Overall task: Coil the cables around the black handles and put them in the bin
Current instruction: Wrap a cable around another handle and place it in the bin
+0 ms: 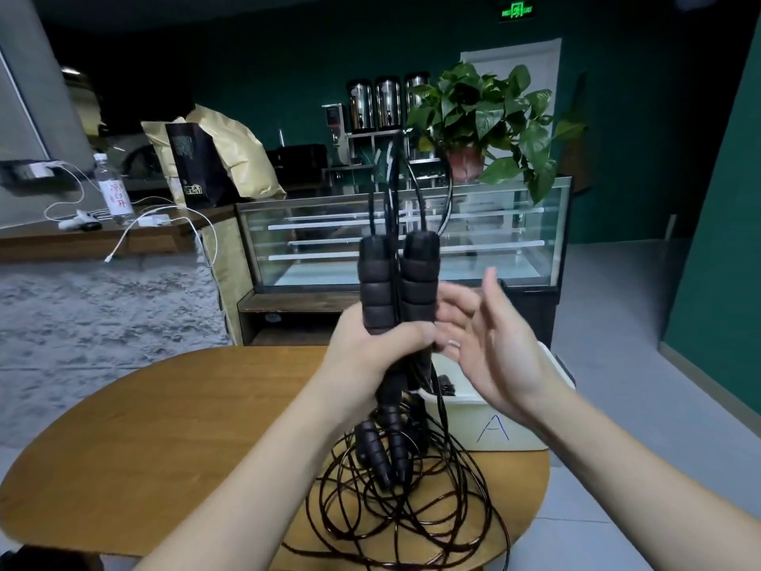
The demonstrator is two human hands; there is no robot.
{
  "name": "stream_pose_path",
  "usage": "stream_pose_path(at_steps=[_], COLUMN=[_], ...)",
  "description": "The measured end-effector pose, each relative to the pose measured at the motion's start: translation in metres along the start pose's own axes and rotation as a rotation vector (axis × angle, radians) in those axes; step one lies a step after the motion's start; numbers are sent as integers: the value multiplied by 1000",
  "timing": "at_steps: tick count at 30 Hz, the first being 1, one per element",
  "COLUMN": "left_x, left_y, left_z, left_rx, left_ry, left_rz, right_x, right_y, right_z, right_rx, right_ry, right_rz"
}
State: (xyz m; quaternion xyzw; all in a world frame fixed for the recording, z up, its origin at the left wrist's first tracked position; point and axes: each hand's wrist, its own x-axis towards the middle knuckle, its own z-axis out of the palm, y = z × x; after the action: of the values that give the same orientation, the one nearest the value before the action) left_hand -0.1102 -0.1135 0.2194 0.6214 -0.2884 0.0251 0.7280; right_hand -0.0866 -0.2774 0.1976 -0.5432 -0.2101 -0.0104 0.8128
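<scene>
My left hand (376,348) grips two black ribbed handles (397,282) side by side, held upright above the table. Thin black cable (416,187) loops up from their tops and hangs down behind them. My right hand (486,344) hovers just right of the handles, fingers spread and relaxed, holding nothing. Below my hands another pair of black handles (381,451) lies on a loose tangle of black cable (412,517) on the table. The white bin (465,422), marked with the letter A, stands at the table's right edge with something dark inside.
The round wooden table (177,438) fills the lower view. Behind it stand a glass display case (412,241), a potted plant (490,121) and a counter (82,236) with a bottle, bags and white charger leads.
</scene>
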Motion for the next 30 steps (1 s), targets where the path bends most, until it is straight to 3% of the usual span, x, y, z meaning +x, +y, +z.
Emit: stream_pose_path(at_steps=[5, 8, 12, 16, 18, 19, 20, 22, 25, 27, 30], left_x=[7, -2, -23, -40, -46, -49, -51, -54, -55, -54, -52], left_y=[25, 27, 21, 9, -3, -9, -16, -30, -43, -47, -49], left_z=[-1, -1, 1, 11, 14, 14, 15, 15, 18, 18, 18], left_rx=[-75, -79, -115, -102, -54, -32, -21, -30, -65, -41, 26], left_ry=[16, 24, -9, -87, -118, -130, -142, -142, -121, -134, -202], left_rz=[45, 21, -34, -77, -114, -141, -169, -229, -314, -362, -380], right_x=[-34, -70, -125, -150, -148, -147, -148, -162, -165, -139, -103], right_y=[47, 58, 65, 84, 72, 74, 74, 82, 80, 45, 7], right_z=[-1, -5, -5, 6, 38, 44, 39, 25, -16, -8, 2], right_rx=[-228, -432, -218, -375, -271, -96, -107, -257, -364, -408, -693], right_ry=[-99, -190, -124, -51, 150, 336, 423, 195, 358, 387, 363], right_rz=[182, 137, 241, 142, -158, -248, -226, -4, 129, 60, -237])
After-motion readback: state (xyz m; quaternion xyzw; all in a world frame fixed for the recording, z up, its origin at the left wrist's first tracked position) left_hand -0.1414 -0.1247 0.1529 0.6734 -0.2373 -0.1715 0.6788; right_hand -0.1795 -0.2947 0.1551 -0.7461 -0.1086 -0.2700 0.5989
